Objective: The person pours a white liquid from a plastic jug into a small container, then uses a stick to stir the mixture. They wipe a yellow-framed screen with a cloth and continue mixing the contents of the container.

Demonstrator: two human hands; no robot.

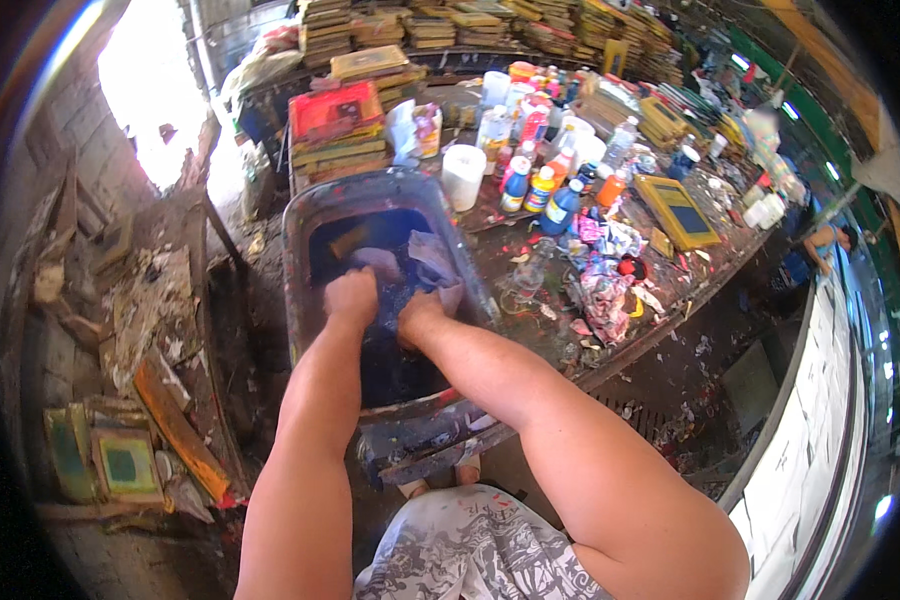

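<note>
A dark grey tub stands before me, holding deep blue liquid. Both hands are inside its rim, over the liquid. My left hand is closed in a fist and slightly blurred; a wet, pale lilac cloth bunches at its knuckles. At the right side of the tub, my right hand is closed on another part of the wet cloth, which rises toward the far right wall. Whether the two parts are one piece is hidden by the liquid. The right fingertips are partly hidden.
Right of the tub, a cluttered table carries a white bucket, paint bottles, crumpled rags and a yellow screen frame. Stacked frames stand behind. At left is a littered bench. Another person is far right.
</note>
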